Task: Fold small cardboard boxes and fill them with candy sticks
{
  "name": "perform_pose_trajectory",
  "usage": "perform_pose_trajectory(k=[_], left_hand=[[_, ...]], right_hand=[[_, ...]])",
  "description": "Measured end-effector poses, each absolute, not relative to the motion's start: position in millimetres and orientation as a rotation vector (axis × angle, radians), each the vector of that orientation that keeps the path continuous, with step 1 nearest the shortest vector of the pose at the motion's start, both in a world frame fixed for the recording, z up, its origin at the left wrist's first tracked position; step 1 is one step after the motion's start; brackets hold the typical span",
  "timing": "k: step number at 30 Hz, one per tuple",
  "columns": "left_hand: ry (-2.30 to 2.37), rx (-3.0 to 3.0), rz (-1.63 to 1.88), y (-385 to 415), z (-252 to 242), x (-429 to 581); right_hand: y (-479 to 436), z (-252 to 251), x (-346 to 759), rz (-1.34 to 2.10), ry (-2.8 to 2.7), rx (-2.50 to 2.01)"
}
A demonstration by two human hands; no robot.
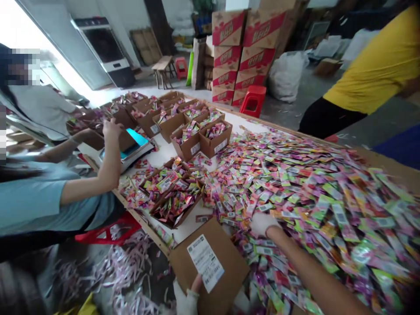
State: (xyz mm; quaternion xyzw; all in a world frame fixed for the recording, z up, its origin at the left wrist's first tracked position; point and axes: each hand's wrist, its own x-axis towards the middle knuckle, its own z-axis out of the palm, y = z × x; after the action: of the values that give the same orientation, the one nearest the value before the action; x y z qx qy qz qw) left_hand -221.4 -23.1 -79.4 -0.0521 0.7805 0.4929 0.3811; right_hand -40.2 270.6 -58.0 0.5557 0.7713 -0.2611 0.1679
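Observation:
My left hand (187,297), in a white glove with the thumb bare, grips a brown cardboard box (229,273) at the bottom of the view. The box is tilted, and a white printed label (205,262) faces me beside my thumb. My right hand (262,224), also in a white glove, is at the large heap of small, colourful candy packets (295,179), just beyond the box's right corner. Its fingers are blurred and partly hidden, so their grip does not show. Ahead of the box stand cartons (177,205) filled with packets.
Several filled cartons (215,138) stand farther along the table. At left, a co-worker's hand (113,129) handles a box above a scale (131,153). A person in a yellow shirt (370,65) is at right. Red stools (254,100) and stacked boxes (249,54) stand behind.

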Motion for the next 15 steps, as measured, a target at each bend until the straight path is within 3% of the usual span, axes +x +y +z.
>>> perform_pose_trajectory(k=[6, 10, 15], left_hand=[[1.982, -0.324, 1.246, -25, -93, -227], [1.972, -0.332, 1.257, -20, -93, -227], [1.89, -0.184, 1.234, -15, -71, -235]], right_hand=[[387, -70, -152, -0.431, 2.448, 1.363], [340, -94, -143, -0.474, 2.44, 1.152], [259, -77, -46, -0.746, 2.559, 1.066]])
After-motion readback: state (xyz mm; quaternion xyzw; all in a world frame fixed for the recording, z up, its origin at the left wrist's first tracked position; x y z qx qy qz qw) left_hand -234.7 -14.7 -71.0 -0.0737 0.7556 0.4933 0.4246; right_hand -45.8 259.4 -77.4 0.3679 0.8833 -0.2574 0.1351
